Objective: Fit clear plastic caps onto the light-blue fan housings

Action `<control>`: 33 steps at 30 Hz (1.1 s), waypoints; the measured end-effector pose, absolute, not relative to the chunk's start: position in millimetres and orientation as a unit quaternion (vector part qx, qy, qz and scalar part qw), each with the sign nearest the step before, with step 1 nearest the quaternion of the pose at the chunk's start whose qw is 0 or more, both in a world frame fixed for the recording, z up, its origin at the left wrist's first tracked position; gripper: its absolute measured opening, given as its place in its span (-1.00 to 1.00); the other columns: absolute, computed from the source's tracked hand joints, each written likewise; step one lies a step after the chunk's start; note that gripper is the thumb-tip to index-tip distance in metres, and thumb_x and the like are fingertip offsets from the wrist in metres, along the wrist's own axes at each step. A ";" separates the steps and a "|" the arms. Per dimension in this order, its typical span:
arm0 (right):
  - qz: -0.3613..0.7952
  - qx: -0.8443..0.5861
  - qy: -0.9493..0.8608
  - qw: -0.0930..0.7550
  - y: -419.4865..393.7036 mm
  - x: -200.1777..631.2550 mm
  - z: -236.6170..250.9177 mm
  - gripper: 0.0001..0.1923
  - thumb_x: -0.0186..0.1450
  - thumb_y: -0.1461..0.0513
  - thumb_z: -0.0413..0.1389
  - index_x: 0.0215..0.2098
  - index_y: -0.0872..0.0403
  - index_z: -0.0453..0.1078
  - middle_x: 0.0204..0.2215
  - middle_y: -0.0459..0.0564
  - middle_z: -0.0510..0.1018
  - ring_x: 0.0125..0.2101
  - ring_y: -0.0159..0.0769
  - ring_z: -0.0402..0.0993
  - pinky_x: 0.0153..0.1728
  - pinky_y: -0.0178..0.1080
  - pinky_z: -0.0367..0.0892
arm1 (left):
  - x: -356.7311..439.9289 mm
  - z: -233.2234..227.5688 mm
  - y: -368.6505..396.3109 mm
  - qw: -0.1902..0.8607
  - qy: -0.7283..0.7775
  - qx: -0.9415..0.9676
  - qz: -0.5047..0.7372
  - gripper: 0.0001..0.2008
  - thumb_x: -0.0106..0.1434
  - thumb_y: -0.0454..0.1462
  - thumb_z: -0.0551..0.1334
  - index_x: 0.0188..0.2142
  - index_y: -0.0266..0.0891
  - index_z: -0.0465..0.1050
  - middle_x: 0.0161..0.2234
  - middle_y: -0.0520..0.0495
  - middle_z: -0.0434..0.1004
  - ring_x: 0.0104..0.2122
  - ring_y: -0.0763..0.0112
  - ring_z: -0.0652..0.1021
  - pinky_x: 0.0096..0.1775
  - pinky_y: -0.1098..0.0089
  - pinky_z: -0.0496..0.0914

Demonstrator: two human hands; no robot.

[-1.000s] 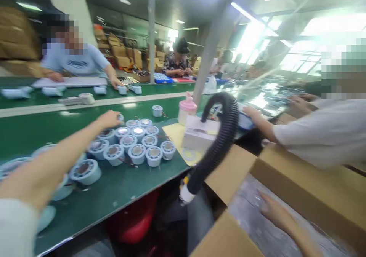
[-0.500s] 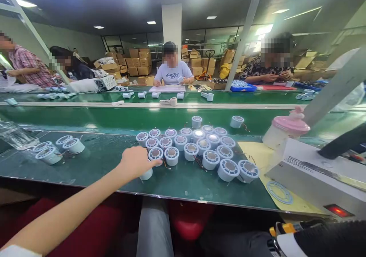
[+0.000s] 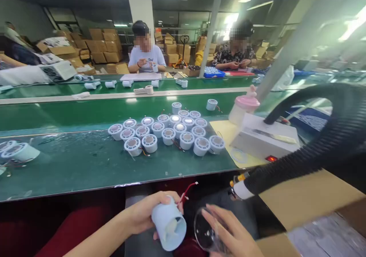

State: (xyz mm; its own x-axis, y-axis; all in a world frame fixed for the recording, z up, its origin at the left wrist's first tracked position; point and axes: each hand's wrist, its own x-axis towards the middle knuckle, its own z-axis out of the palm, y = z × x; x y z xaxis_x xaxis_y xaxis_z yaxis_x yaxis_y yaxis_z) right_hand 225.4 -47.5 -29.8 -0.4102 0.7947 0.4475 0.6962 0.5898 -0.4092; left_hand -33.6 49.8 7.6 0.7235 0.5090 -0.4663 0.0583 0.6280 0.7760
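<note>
My left hand [image 3: 143, 213] is closed around a light blue cylindrical fan housing [image 3: 163, 219], above my lap and in front of the bench edge. Its open end tilts down toward me, with pale blades visible inside. A red wire [image 3: 188, 191] with a small white connector sticks out behind it. Beside it, my right hand [image 3: 233, 230] grips a clear, round plastic piece [image 3: 202, 231] by its side; its exact kind is unclear. The two parts are apart. On the green bench [image 3: 82, 165] stand many similar fan housings [image 3: 149, 143], vented ends up.
A grey box [image 3: 257, 141] with a lit red switch sits at right beside a pink-lidded bottle [image 3: 244, 106]. A black corrugated hose [image 3: 300, 165] arches over the right side. Cardboard [image 3: 297, 200] lies lower right. Co-workers [image 3: 145, 55] sit across the conveyor [image 3: 94, 112].
My left hand has come back from the bench to above my lap with a fan housing. My right hand has come into view with the clear piece. The view has turned right and down.
</note>
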 end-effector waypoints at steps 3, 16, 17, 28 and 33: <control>0.012 -0.506 -0.816 0.281 -36.7 209.1 -7.5 -0.51 0.31 0.15 0.08 0.20 -0.02 0.26 0.04 0.22 0.41 -0.11 0.02 0.46 -0.22 -0.01 0.52 | 1.3 10.7 48.8 0.774 0.339 0.534 0.028 -0.58 0.15 0.00 0.11 -0.24 -0.32 0.43 -0.50 0.00 0.33 -0.63 0.53 0.31 -0.72 0.56 0.18; 0.365 -0.591 -0.656 0.296 -41.1 212.4 4.3 -0.84 0.08 0.36 0.30 -0.41 0.02 0.47 0.03 0.05 0.34 0.04 -0.06 0.28 0.04 -0.01 0.28 | 24.4 13.9 34.2 0.477 0.327 0.798 0.168 -0.86 0.19 -0.33 0.24 -0.22 -0.16 0.43 -0.21 0.02 0.38 -0.21 0.42 0.45 -0.15 0.42 0.32; 0.402 -0.591 -0.630 0.303 -41.4 212.7 6.7 -0.88 0.13 0.32 0.27 -0.37 0.00 0.48 0.07 0.05 0.31 0.07 -0.06 0.26 0.07 0.00 0.25 | 23.8 13.0 33.9 0.482 0.333 0.789 0.184 -0.85 0.18 -0.33 0.25 -0.22 -0.17 0.41 -0.22 0.02 0.38 -0.21 0.42 0.44 -0.15 0.42 0.31; 0.440 -0.593 -0.566 0.365 -46.1 208.9 11.2 -0.78 0.28 0.21 0.09 -0.51 0.08 0.33 -0.18 -0.01 0.35 -0.24 -0.28 0.38 -0.18 -0.23 0.31 | 15.6 -3.5 34.9 0.527 0.325 0.763 0.186 -0.38 -0.04 -0.05 0.44 0.02 -0.06 0.39 -0.15 -0.06 0.24 -0.16 0.29 0.41 -0.09 0.27 0.38; 0.470 -0.592 -0.495 0.428 -46.4 214.2 14.0 -0.68 0.25 0.13 0.10 -0.61 0.09 0.37 -0.27 0.04 0.43 -0.24 -0.22 0.41 -0.36 -0.28 0.32 | 13.9 -13.8 33.7 0.525 0.277 0.789 0.159 -0.28 -0.14 -0.06 0.49 0.06 -0.02 0.41 0.11 -0.17 0.12 0.08 0.11 0.34 0.15 0.10 0.26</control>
